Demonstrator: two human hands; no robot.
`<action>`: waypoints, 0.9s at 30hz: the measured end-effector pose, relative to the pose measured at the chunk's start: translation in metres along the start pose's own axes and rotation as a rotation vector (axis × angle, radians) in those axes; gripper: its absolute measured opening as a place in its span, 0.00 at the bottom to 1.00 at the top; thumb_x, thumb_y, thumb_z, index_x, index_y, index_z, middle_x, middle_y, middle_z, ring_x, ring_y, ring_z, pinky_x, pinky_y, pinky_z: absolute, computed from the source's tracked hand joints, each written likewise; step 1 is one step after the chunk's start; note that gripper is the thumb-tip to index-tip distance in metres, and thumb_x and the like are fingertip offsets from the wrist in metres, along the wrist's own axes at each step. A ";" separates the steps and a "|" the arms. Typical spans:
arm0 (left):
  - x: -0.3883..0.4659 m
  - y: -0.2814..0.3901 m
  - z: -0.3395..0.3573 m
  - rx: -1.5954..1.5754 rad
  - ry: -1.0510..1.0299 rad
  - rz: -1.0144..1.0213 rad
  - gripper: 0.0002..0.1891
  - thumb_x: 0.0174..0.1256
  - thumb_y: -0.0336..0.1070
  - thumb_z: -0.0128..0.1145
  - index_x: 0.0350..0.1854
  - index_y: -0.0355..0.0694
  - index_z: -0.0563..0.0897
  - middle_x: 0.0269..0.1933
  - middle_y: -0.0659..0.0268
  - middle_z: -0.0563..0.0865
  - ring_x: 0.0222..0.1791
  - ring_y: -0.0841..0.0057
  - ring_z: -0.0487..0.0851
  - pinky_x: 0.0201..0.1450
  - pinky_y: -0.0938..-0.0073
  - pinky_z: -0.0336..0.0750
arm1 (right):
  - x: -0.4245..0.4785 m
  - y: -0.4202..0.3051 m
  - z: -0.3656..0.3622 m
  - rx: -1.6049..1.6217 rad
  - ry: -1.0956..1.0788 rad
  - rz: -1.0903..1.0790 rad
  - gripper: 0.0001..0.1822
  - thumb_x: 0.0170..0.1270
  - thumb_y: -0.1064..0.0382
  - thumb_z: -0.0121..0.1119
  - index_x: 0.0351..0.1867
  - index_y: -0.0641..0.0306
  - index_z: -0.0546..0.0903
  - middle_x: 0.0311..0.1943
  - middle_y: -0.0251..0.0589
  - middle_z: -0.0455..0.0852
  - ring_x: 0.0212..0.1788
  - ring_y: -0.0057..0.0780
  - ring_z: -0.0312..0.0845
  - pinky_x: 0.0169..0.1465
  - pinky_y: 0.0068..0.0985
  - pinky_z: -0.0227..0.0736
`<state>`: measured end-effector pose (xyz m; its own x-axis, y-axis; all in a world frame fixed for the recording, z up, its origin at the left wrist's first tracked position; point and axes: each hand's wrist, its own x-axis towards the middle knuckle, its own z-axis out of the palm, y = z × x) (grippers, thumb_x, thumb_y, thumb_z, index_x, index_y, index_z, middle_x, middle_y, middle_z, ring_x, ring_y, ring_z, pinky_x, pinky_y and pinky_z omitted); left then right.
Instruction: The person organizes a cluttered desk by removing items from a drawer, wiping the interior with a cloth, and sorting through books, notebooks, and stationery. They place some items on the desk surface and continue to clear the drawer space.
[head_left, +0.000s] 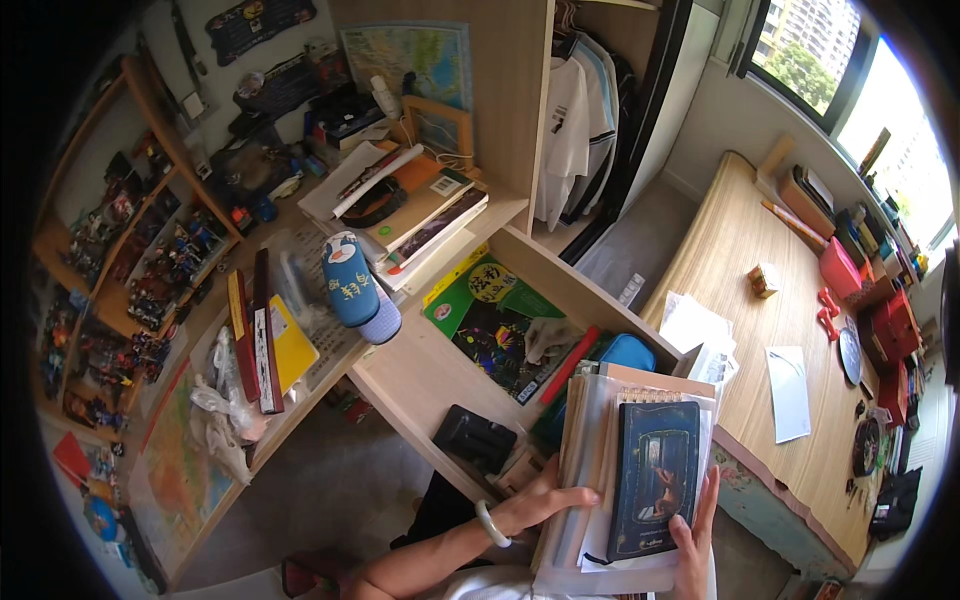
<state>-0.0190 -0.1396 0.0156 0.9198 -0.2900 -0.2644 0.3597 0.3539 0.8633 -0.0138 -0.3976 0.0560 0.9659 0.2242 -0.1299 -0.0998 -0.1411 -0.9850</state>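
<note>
My left hand (551, 499), with a pale bangle on its wrist, grips the left side of a thick stack of notebooks and papers (589, 450). My right hand (695, 536) holds the stack's lower right edge, its thumb on a dark blue illustrated notebook (658, 465) that lies on top. Beneath that notebook are a spiral-bound pad and clear plastic covers. The stack is held over the near right corner of an open wooden drawer (405, 375). Inside the drawer lie a green and black paper pack (502, 322), a red tube-like item (571, 364), a blue case (628, 351) and a black case (474, 439).
Left of the drawer, the desk holds a blue pencil case (349, 279), a book pile (427, 202), long narrow boxes (266, 337) and plastic bags (221, 405). At right stands a wooden-topped surface (735, 247) with papers (787, 394) and boxes. A wardrobe with shirts (570, 127) is behind.
</note>
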 end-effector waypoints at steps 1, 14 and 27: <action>0.001 0.002 0.000 0.008 -0.023 -0.010 0.48 0.57 0.50 0.64 0.73 0.32 0.53 0.67 0.52 0.67 0.68 0.67 0.65 0.70 0.69 0.60 | 0.000 -0.004 0.003 0.070 0.030 0.019 0.46 0.66 0.59 0.57 0.79 0.54 0.42 0.78 0.41 0.43 0.78 0.38 0.41 0.75 0.34 0.41; 0.089 -0.017 -0.178 -0.193 0.894 -0.043 0.21 0.58 0.44 0.68 0.47 0.36 0.77 0.48 0.55 0.76 0.48 0.64 0.78 0.53 0.70 0.73 | 0.015 -0.010 0.012 0.328 0.072 0.250 0.48 0.50 0.47 0.63 0.72 0.62 0.60 0.54 0.41 0.77 0.42 0.22 0.73 0.47 0.19 0.70; 0.129 -0.044 -0.189 -0.062 1.041 0.356 0.08 0.66 0.36 0.62 0.36 0.41 0.76 0.35 0.70 0.81 0.32 0.82 0.75 0.34 0.73 0.72 | 0.018 0.005 0.008 0.376 0.068 0.199 0.50 0.48 0.48 0.66 0.73 0.62 0.58 0.51 0.45 0.79 0.40 0.25 0.76 0.44 0.22 0.74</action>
<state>0.1132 -0.0245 -0.1372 0.6445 0.7180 -0.2630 0.0288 0.3209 0.9467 0.0011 -0.3860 0.0482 0.9315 0.1618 -0.3258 -0.3533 0.1890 -0.9162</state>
